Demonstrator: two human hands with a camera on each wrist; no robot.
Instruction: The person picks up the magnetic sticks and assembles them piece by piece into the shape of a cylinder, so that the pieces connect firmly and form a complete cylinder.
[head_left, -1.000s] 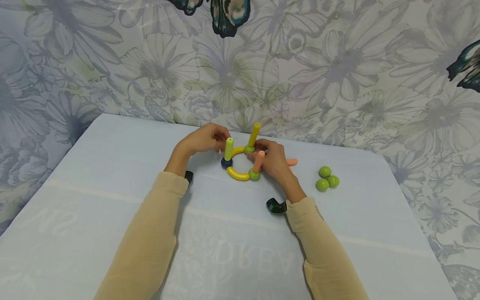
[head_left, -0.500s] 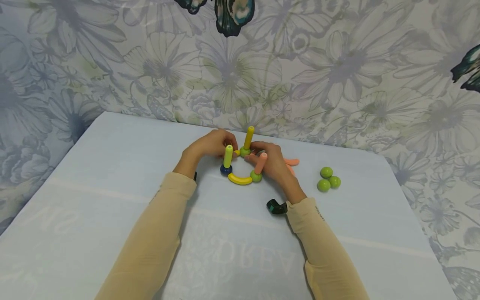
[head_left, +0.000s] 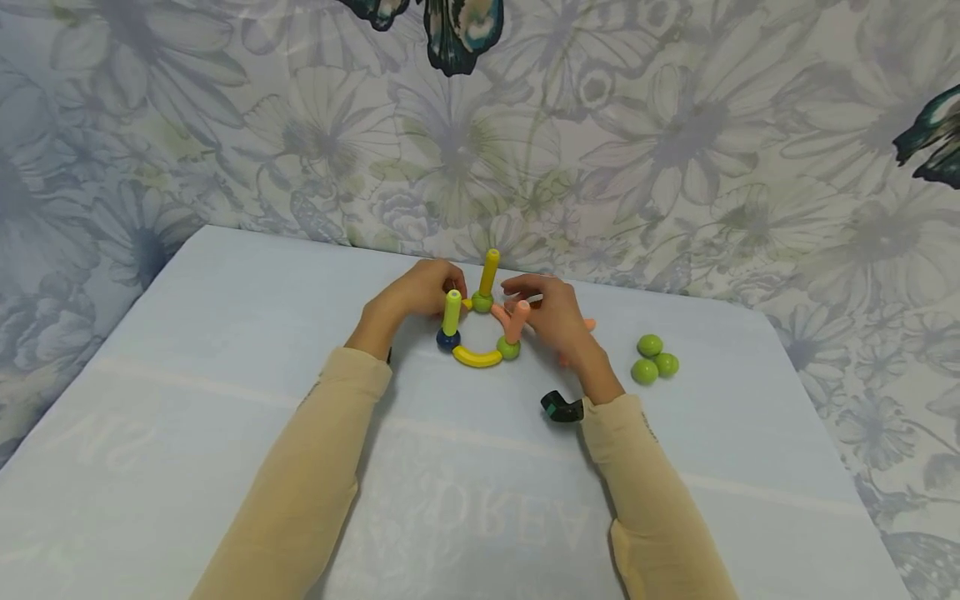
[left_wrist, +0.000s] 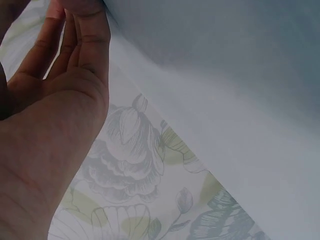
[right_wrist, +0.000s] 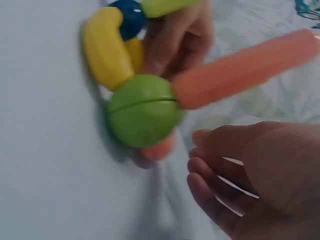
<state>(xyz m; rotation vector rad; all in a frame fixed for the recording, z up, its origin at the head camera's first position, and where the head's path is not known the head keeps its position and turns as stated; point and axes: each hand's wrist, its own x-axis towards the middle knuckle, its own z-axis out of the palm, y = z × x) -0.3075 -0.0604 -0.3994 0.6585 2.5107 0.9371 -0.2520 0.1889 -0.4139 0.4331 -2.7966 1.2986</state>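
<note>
A ring of toy balls and curved rods lies at the table's back in the head view. It has a navy ball [head_left: 448,340] with a lime rod [head_left: 452,312], a back green ball [head_left: 482,302] with a yellow rod [head_left: 489,272], and a front green ball [head_left: 508,347] with an orange rod [head_left: 517,322]. A curved yellow rod [head_left: 477,358] joins the front balls; a curved orange rod [head_left: 501,315] lies on the right side. My left hand [head_left: 422,289] pinches the back-left curved yellow rod [head_left: 467,304], mostly hidden. My right hand [head_left: 553,312] hovers beside the ring, fingers loose, holding nothing.
Several loose green balls [head_left: 655,360], grouped together, lie to the right. Partly behind my right hand are loose orange rods [head_left: 590,324]. The white-covered table [head_left: 465,467] meets a flowered wall [head_left: 465,150] at its back edge.
My left hand has moved in and taken hold of the back-left curved yellow rod. The back green ball has shifted left. My right hand has let go of the curved orange rod and drawn back rightward.
</note>
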